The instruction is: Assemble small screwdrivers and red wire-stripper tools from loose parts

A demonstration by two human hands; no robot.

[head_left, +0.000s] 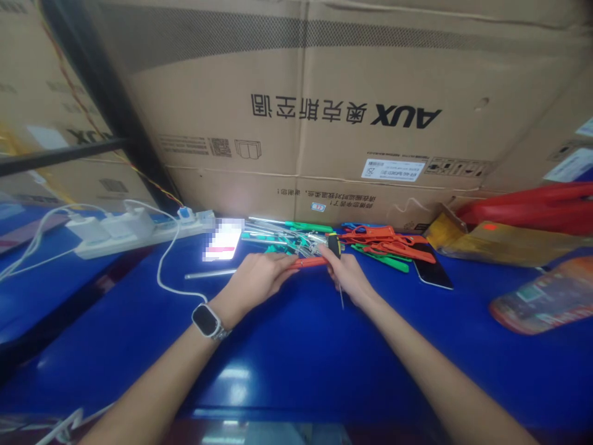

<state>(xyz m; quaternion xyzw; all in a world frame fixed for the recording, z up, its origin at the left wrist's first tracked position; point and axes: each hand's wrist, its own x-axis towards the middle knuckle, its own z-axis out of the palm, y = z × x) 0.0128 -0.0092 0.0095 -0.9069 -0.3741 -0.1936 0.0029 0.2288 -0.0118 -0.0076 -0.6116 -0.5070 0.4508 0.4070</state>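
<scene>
My left hand, a smartwatch on its wrist, lies on the blue table with its fingers closed round the end of an orange tool. My right hand grips a black-and-yellow screwdriver by the handle, its thin shaft pointing down toward me. Both hands sit at the near edge of a heap of screwdrivers and pliers with green and orange handles.
A big AUX cardboard box stands behind the tools. At the left lie a white power strip with chargers and cables and a lit phone. A dark phone and red packages lie at the right.
</scene>
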